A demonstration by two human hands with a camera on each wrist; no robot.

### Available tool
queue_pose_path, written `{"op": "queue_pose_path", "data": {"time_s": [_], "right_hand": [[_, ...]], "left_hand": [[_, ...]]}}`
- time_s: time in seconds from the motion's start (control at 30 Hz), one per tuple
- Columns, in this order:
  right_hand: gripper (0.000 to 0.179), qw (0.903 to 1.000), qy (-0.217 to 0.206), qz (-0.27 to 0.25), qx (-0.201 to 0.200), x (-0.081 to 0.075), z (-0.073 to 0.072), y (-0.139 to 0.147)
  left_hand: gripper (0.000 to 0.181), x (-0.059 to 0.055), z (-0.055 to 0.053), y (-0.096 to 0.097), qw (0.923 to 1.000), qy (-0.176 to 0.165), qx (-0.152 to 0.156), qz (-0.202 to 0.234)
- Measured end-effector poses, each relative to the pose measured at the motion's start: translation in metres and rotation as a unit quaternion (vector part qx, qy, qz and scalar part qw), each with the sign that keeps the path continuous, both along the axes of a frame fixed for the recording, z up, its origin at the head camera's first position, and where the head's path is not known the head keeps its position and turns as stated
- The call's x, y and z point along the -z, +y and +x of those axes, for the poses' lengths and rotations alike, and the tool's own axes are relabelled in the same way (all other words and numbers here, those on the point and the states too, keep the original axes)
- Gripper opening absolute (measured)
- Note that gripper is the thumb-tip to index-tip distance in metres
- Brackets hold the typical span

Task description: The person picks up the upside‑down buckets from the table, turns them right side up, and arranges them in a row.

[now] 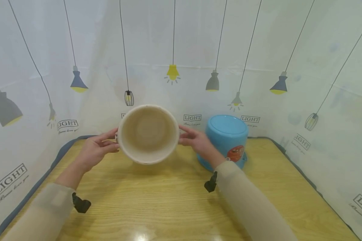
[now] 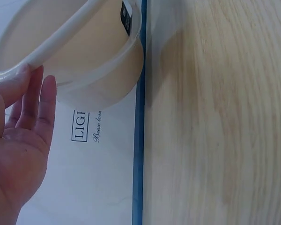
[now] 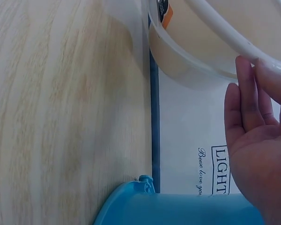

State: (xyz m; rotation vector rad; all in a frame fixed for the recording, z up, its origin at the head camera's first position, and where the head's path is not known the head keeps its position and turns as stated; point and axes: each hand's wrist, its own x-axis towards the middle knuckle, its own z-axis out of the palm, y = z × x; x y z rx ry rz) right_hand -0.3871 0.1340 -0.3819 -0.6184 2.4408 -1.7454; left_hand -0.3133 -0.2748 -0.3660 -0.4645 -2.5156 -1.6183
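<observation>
A cream plastic bucket (image 1: 149,134) hangs tilted above the table, its open mouth turned toward me and its inside bare. My left hand (image 1: 92,152) pinches the rim at the left side between thumb and fingers. On the opposite side my right hand (image 1: 199,144) grips the rim the same way. Part of a dark label (image 2: 126,18) shows on the bucket's outer wall in the left wrist view. Just beyond my right forearm a light blue bucket (image 1: 227,129) stands upside down on the table, with a red sticker (image 1: 235,153) on its side.
The wood-grain table (image 1: 157,201) has a blue-grey edge (image 1: 61,150) along the wall. Behind it hangs a white sheet (image 1: 151,43) printed with lamps and the word LIGHT. A black wrist device (image 1: 81,203) sits on each sleeve.
</observation>
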Motion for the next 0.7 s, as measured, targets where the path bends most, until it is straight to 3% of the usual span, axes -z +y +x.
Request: {"op": "queue_pose_path", "data": {"time_s": [0.1,0.4,0.7], "right_hand": [[0.063,0.9999,0.005,0.010,-0.006,-0.0025,0.0013,0.0023],[0.062,0.9994,0.023,0.013,-0.023,-0.0044,0.0013,0.0052],[0.062,0.9986,0.013,-0.019,-0.049,-0.0038,0.0042,0.0042]], "left_hand": [[0.069,-0.0024,0.0002,-0.0011,0.9998,0.016,0.005,-0.008],[0.067,-0.0033,0.0011,-0.0057,0.9953,0.046,-0.007,-0.085],[0.064,-0.0057,-0.0003,-0.0015,0.9989,0.017,0.032,-0.031]]}}
